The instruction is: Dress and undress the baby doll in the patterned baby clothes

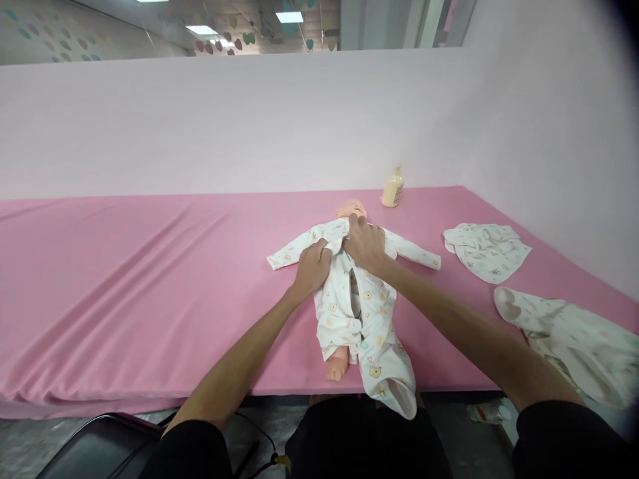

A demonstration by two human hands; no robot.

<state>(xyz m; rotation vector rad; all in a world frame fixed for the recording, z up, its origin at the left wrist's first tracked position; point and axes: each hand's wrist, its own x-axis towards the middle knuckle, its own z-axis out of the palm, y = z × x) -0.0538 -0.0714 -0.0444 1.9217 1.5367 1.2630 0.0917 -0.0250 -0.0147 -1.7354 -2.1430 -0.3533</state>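
Note:
A baby doll (351, 208) lies on its back, head toward the wall, in white printed baby clothes (378, 299). Both sleeves spread out sideways, and no doll hands show at the cuffs. One bare foot (337, 364) sticks out of the leg on the left; the other trouser leg hangs over the table's front edge, its opening showing no foot. My left hand (313, 267) is closed on the garment's cloth at the left side of the chest. Near the neckline, my right hand (365, 243) is closed on the front of the same garment. Cloth between the hands is bunched.
A pink sheet (150, 293) covers the table. A pump bottle (393, 188) of pale yellow liquid stands by the back wall. On the right lie a crumpled white printed cloth (486, 249) and another white garment (574, 332). A black chair (100, 449) stands at the lower left.

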